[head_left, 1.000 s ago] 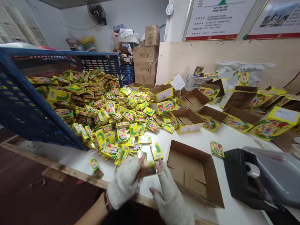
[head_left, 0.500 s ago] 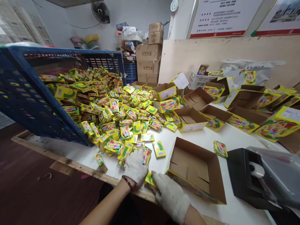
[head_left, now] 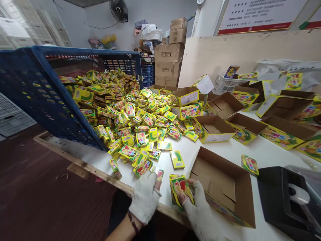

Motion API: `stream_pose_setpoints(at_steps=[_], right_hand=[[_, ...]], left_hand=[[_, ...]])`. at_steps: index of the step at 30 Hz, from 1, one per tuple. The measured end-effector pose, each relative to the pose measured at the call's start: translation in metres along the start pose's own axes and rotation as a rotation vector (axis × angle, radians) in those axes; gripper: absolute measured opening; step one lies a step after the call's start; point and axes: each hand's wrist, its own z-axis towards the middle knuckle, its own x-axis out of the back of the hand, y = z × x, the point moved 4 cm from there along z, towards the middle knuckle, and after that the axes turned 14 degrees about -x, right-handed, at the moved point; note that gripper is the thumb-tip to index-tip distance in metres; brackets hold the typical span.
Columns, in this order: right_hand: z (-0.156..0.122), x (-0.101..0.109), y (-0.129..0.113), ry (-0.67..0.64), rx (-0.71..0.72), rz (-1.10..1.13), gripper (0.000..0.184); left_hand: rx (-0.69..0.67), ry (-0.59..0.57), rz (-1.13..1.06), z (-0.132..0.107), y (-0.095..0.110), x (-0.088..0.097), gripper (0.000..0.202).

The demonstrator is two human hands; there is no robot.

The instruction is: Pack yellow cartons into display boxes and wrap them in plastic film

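My right hand (head_left: 200,207), in a white glove with bare fingertips, grips a small stack of yellow-green candy boxes (head_left: 181,190) with fruit pictures. The stack is tilted above the table's front edge, just left of an open cardboard display box (head_left: 213,174). My left hand (head_left: 145,197), gloved and with a bead bracelet at the wrist, is closed around a small candy box (head_left: 159,174) at the near edge of the heap; its fingers are partly hidden. The heap of candy boxes (head_left: 130,134) spills out of a blue plastic crate (head_left: 75,110) lying on its side.
Several open display boxes (head_left: 215,134) stand along the back right. A black device (head_left: 281,197) with a clear cover sits at the right. One loose candy box (head_left: 250,164) lies beside it, another candy box (head_left: 177,159) near the middle. A wooden strip (head_left: 82,167) edges the table.
My right hand has lifted the candy boxes up from the table edge, their printed face now showing. My left hand has drawn slightly toward me. The camera view has turned left.
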Motion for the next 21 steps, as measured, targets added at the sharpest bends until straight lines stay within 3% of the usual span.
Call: stream_pose_setpoints(at_steps=[2, 4, 7, 10, 12, 15, 19, 21], right_hand=[[0.001, 0.005, -0.003, -0.036, 0.001, -0.168, 0.056], [0.003, 0.004, -0.007, -0.147, 0.026, -0.364, 0.054], [0.003, -0.003, -0.016, -0.264, 0.218, -0.532, 0.048], [-0.001, -0.007, -0.025, -0.263, 0.449, -0.502, 0.052], [-0.003, -0.007, -0.028, -0.239, 0.455, -0.415, 0.049], [0.001, -0.008, -0.028, -0.244, 0.220, -0.138, 0.034], [0.007, -0.019, -0.030, -0.348, 0.062, 0.412, 0.045], [0.011, -0.022, -0.027, -0.346, 0.011, 0.532, 0.051]], left_hand=[[0.059, -0.163, 0.185, 0.009, -0.010, 0.012, 0.027], [0.126, -0.233, 0.150, 0.015, -0.018, 0.014, 0.037], [0.202, -0.221, -0.068, 0.018, -0.026, 0.002, 0.034], [0.239, -0.161, -0.193, 0.016, -0.034, -0.010, 0.036], [0.263, 0.000, -0.397, 0.017, -0.039, -0.010, 0.042], [0.259, 0.228, -0.710, 0.019, -0.038, -0.009, 0.047], [0.075, 0.191, -0.678, 0.021, -0.021, -0.013, 0.044], [0.018, 0.192, -0.599, 0.020, -0.021, -0.008, 0.040]])
